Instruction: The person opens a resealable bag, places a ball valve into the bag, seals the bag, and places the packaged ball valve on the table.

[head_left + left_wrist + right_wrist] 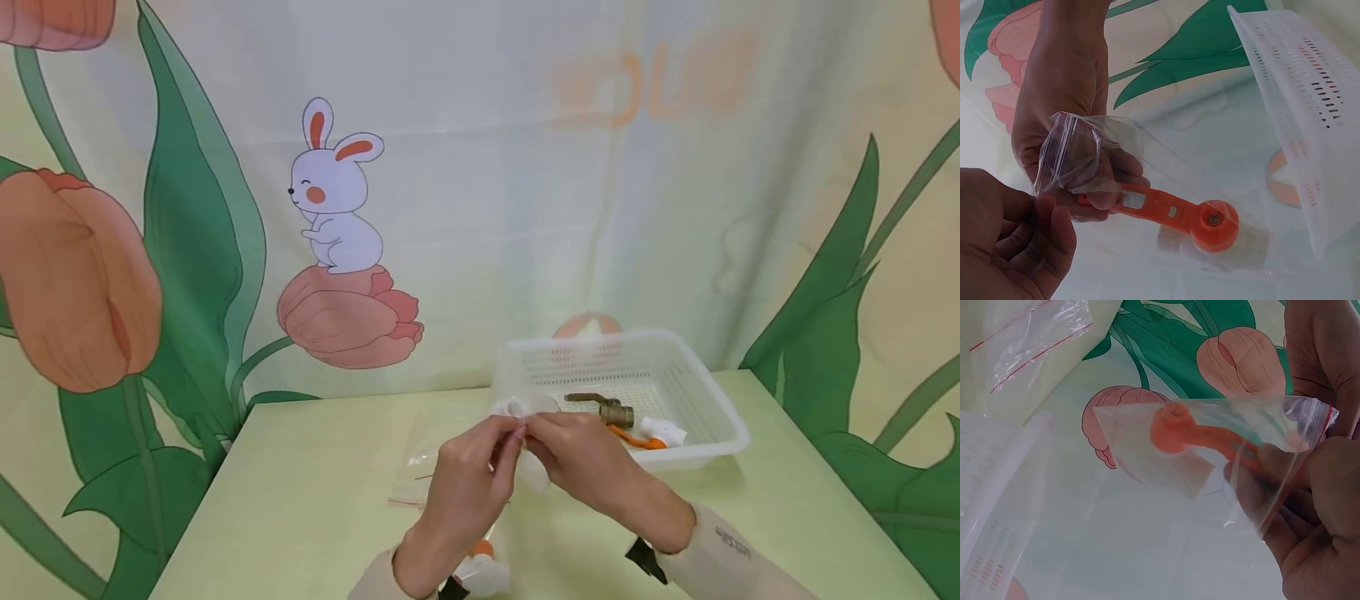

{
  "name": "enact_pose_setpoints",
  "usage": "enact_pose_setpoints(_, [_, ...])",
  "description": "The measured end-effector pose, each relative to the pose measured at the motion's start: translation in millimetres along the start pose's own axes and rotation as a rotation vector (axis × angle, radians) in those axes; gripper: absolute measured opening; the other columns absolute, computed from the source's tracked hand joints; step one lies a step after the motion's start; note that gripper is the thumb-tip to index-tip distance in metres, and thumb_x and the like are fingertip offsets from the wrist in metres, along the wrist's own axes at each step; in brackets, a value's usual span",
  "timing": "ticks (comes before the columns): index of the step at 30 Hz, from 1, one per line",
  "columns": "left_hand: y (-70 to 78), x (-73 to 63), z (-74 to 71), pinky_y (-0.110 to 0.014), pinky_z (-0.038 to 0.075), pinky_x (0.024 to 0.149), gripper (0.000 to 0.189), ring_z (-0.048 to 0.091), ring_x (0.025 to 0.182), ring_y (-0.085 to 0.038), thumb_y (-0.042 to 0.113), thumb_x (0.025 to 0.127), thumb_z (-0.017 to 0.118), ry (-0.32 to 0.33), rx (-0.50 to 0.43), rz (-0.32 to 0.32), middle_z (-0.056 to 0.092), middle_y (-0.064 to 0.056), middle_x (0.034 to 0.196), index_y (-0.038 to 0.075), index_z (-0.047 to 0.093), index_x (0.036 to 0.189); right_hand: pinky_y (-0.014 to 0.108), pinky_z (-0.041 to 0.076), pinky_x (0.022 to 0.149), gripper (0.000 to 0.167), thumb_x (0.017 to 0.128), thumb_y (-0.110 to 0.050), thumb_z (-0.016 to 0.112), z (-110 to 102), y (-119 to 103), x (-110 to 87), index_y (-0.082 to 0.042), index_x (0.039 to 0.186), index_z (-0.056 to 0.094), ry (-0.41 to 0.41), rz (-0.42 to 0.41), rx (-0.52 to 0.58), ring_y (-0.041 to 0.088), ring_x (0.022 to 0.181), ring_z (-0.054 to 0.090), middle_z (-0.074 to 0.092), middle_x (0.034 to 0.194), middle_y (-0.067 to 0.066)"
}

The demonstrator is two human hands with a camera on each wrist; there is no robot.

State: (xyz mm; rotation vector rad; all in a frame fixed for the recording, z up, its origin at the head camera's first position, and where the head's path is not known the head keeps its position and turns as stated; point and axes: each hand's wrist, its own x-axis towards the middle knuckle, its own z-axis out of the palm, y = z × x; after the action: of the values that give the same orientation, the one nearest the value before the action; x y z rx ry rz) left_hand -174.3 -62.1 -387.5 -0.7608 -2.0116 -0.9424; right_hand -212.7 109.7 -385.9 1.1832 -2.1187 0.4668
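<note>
A clear zip bag (1141,140) is held up between both hands. Inside it is a white plastic ball valve (1247,247) with an orange lever handle (1204,434); the valve hangs toward the bag's bottom. My left hand (467,471) pinches the bag's top edge at one end of the zip strip. My right hand (592,458) grips the same top edge, its fingers (1105,194) beside the handle's end. The two hands' fingertips meet in the head view. Whether the right fingers touch the handle or only the film, I cannot tell.
A white perforated basket (720,412) stands right of the hands, holding a brass valve (617,415) and an orange-handled white valve (663,432). Flat clear bags (427,446) with red lines lie left of it. A white and orange piece (483,575) sits under the left forearm.
</note>
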Motion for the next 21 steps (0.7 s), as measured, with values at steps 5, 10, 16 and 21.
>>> enact_pose_setpoints(5, [-1.0, -0.7, -0.5, -0.008, 0.043, 0.054, 0.003, 0.052, 0.057, -0.001, 0.007, 0.093, 0.065, 0.004, -0.015, 0.002, 0.064, 0.000, 0.071, 0.005, 0.066, 0.092, 0.020, 0.049, 0.057, 0.009, 0.084, -0.005, 0.074, 0.1, -0.1, 3.1, -0.011, 0.086, 0.068, -0.066, 0.018, -0.014, 0.008, 0.060, 0.061, 0.066, 0.071, -0.004])
enact_pose_setpoints(10, [-0.7, -1.7, 0.4, -0.008, 0.043, 0.054, 0.003, 0.052, 0.058, -0.001, 0.007, 0.094, 0.064, 0.000, -0.025, -0.008, 0.064, 0.001, 0.071, 0.006, 0.066, 0.092, 0.017, 0.045, 0.054, 0.009, 0.085, -0.010, 0.075, 0.7, 0.2, 4.6, -0.012, 0.082, 0.066, -0.122, 0.034, -0.031, 0.006, 0.056, 0.057, 0.061, 0.066, -0.006])
enact_pose_setpoints(16, [1.1, -1.1, -0.4, -0.008, 0.043, 0.053, 0.005, 0.052, 0.056, -0.001, 0.003, 0.089, 0.069, 0.006, -0.037, -0.027, 0.061, 0.002, 0.067, 0.005, 0.065, 0.091, 0.014, 0.039, 0.053, 0.011, 0.085, -0.007, 0.073, 0.4, -0.6, 6.9, -0.014, 0.084, 0.065, -0.189, 0.040, -0.019, 0.003, 0.053, 0.048, 0.055, 0.062, -0.009])
enact_pose_setpoints(21, [1.5, 0.6, -1.7, -0.008, 0.044, 0.053, 0.004, 0.052, 0.057, -0.003, 0.005, 0.091, 0.067, 0.018, -0.035, -0.049, 0.063, 0.000, 0.069, 0.004, 0.064, 0.091, 0.015, 0.037, 0.054, 0.016, 0.082, -0.004, 0.074, -3.1, -0.8, 9.4, -0.013, 0.087, 0.063, -0.235, 0.028, -0.010, 0.004, 0.055, 0.046, 0.058, 0.066, -0.008])
